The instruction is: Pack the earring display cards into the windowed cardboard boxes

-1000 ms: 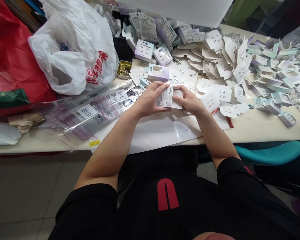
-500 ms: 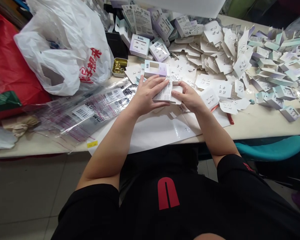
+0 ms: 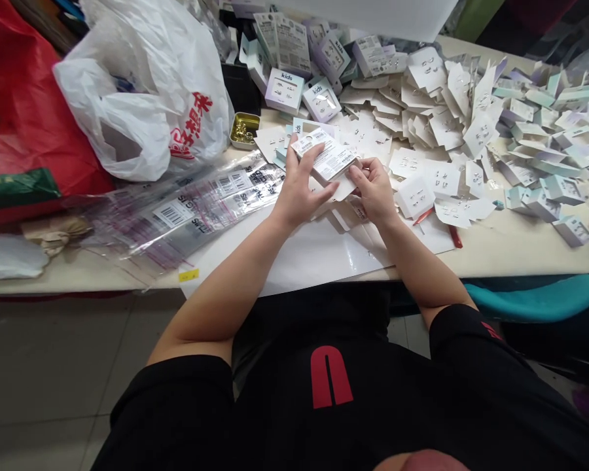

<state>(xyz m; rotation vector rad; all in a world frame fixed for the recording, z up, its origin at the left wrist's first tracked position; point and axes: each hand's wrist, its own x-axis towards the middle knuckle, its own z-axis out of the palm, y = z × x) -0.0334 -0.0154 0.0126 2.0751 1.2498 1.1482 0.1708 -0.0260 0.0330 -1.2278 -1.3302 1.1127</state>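
A small white cardboard box (image 3: 328, 156), its printed back facing up, is held tilted between my two hands. My left hand (image 3: 297, 190) grips its left side, with fingers spread along the edge and over the top. At the lower right end, my right hand (image 3: 377, 196) pinches a white card or flap (image 3: 342, 187) between thumb and fingers; whether it belongs to the box is unclear. Just behind lies another box with a window and the word kids (image 3: 302, 125). A gold-coloured tin (image 3: 245, 128) with small metal pieces stands to the left.
White earring cards (image 3: 422, 124) are heaped at the back centre, and several small boxes (image 3: 542, 163) at the right. Clear plastic bags with barcodes (image 3: 177, 212) lie on the left, near a white carrier bag (image 3: 142, 98). A red pen (image 3: 454, 237) rests by the white sheet (image 3: 314, 258).
The box has been tilted and raised, showing more of its printed back. My left fingers have spread from lying over it. The view has shifted slightly.
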